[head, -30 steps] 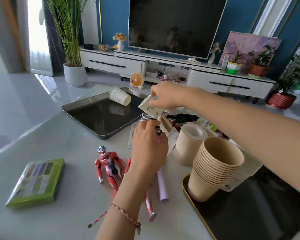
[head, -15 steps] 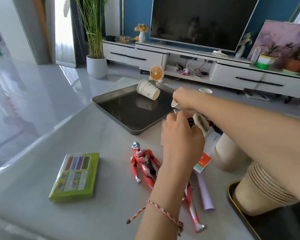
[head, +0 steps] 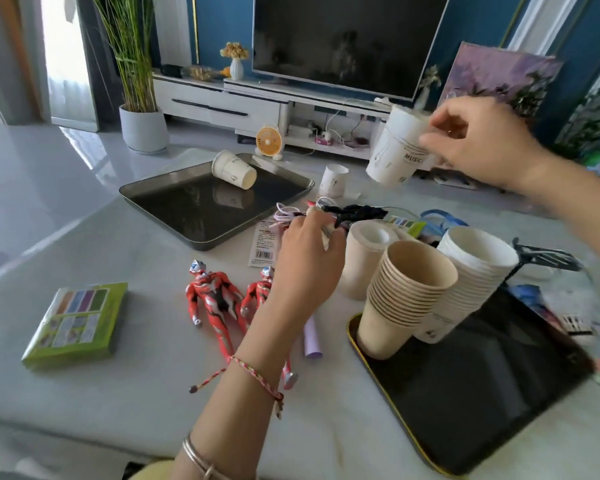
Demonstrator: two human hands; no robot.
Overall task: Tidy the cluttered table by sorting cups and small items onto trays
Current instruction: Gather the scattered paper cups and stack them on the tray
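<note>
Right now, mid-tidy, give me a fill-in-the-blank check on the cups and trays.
1. The white paper cup in the right hand is printed with the word ____.
2. On the far metal tray, a white cup lies on its ____.
3. Beside the brown cup stack on the near black tray stands a stack of ____ cups.
Missing: MUSIC; side; white.

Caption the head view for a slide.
Right hand holds a white paper cup above the table; left hand sits among small items beside stacked cups.

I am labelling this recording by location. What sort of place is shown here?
Most likely a home living room: a large television hangs or stands above a low white cabinet, a tall potted plant stands beside it, and toy figures lie on the table.
</note>
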